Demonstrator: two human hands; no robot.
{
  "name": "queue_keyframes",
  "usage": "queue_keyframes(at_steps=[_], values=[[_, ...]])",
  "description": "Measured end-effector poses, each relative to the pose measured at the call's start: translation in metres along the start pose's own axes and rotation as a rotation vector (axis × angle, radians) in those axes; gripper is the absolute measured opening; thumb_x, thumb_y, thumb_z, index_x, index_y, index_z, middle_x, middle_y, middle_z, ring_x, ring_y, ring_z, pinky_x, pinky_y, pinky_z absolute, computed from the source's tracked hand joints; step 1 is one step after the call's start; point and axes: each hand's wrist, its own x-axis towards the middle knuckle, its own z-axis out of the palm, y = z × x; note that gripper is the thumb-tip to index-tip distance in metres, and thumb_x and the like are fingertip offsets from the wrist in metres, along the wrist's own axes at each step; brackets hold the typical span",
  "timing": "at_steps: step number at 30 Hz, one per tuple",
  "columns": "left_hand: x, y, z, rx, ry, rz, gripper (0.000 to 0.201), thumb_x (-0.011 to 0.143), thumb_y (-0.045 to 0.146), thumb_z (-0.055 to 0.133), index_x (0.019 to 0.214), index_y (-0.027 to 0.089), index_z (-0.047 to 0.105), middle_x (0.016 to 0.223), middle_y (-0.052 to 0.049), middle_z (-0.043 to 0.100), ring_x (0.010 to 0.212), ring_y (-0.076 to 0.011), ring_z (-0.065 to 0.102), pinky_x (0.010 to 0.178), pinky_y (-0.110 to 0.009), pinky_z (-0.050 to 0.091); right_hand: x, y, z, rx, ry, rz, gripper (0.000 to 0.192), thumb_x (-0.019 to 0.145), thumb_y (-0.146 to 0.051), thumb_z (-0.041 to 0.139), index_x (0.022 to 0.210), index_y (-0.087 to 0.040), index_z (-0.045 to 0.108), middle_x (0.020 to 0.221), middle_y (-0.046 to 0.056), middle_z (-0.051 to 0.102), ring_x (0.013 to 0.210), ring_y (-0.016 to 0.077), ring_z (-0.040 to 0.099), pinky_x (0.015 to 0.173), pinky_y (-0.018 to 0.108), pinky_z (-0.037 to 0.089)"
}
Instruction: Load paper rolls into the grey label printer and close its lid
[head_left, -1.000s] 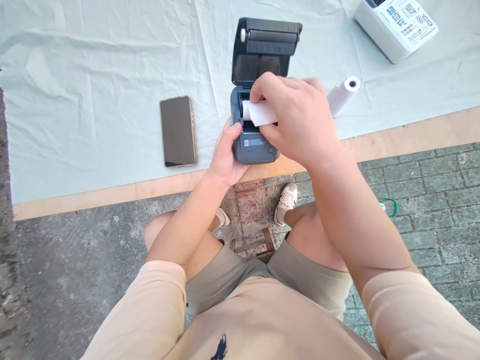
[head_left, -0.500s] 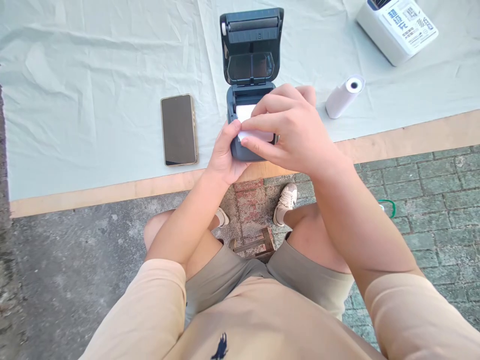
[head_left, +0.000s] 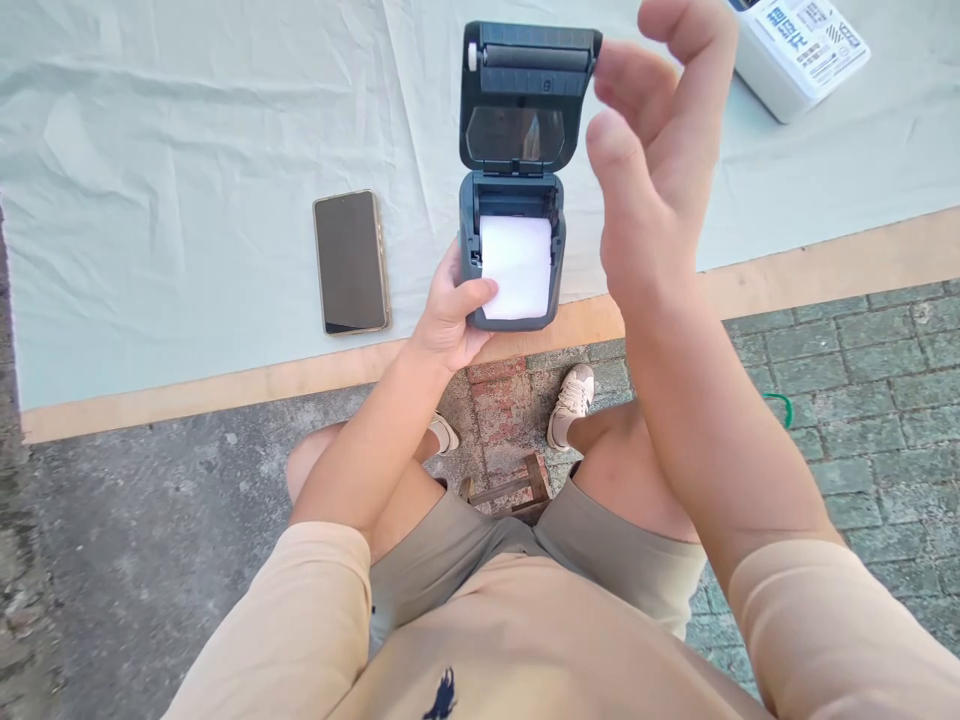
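A small dark grey printer [head_left: 470,240] sits at the near edge of the table with its lid [head_left: 525,95] swung up and open. A white strip of paper [head_left: 515,266] lies pulled out over its front face. My left hand [head_left: 448,318] grips the printer's lower left corner, thumb pressing the paper's edge. My right hand [head_left: 654,150] hovers raised to the right of the lid, fingers apart and holding nothing.
A dark phone [head_left: 351,261] lies face up left of the printer on the pale green cloth [head_left: 187,150]. A white printer [head_left: 799,50] stands at the far right. The wooden table edge [head_left: 225,385] runs along the front; my knees and shoes are below.
My right hand let go of the paper and lifted up to the right, beside the lid. The paper now lies flat over the printer's front. The spare paper roll is hidden behind my hand.
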Motion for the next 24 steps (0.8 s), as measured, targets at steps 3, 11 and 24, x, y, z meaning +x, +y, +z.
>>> queue_keyframes(at_steps=[3, 11, 24], values=[[0.000, 0.001, 0.000, -0.009, 0.013, -0.014, 0.061, 0.064, 0.052, 0.098, 0.111, 0.026, 0.070, 0.116, -0.008, 0.082, 0.144, -0.0406, 0.070, 0.107, -0.049, 0.067, 0.002, -0.004, 0.002, 0.055, 0.083, 0.113, 0.020, 0.094, -0.032, 0.053, 0.113, -0.027, 0.050, 0.123, 0.015, 0.064, 0.095, 0.0237, 0.067, 0.098, 0.046, 0.056], [0.000, 0.005, 0.004, -0.002, -0.003, -0.025, 0.065, 0.062, 0.056, 0.097, 0.112, 0.027, 0.068, 0.120, -0.009, 0.082, 0.153, -0.0432, 0.062, 0.114, -0.053, 0.064, -0.008, 0.023, 0.000, 0.027, -0.221, 0.356, 0.044, 0.080, -0.048, 0.074, 0.120, -0.036, 0.058, 0.131, 0.005, 0.070, 0.123, 0.0291, 0.066, 0.104, 0.049, 0.058], [0.007, 0.010, 0.010, -0.183, 0.127, -0.139, 0.040, 0.104, 0.056, 0.052, 0.095, 0.028, 0.079, 0.102, -0.002, 0.088, 0.146, -0.0351, 0.067, 0.106, -0.042, 0.066, -0.012, 0.028, 0.005, -0.024, -0.339, 0.441, 0.058, 0.084, -0.051, 0.087, 0.130, -0.038, 0.054, 0.105, -0.002, 0.074, 0.094, 0.0219, 0.075, 0.084, 0.039, 0.065]])
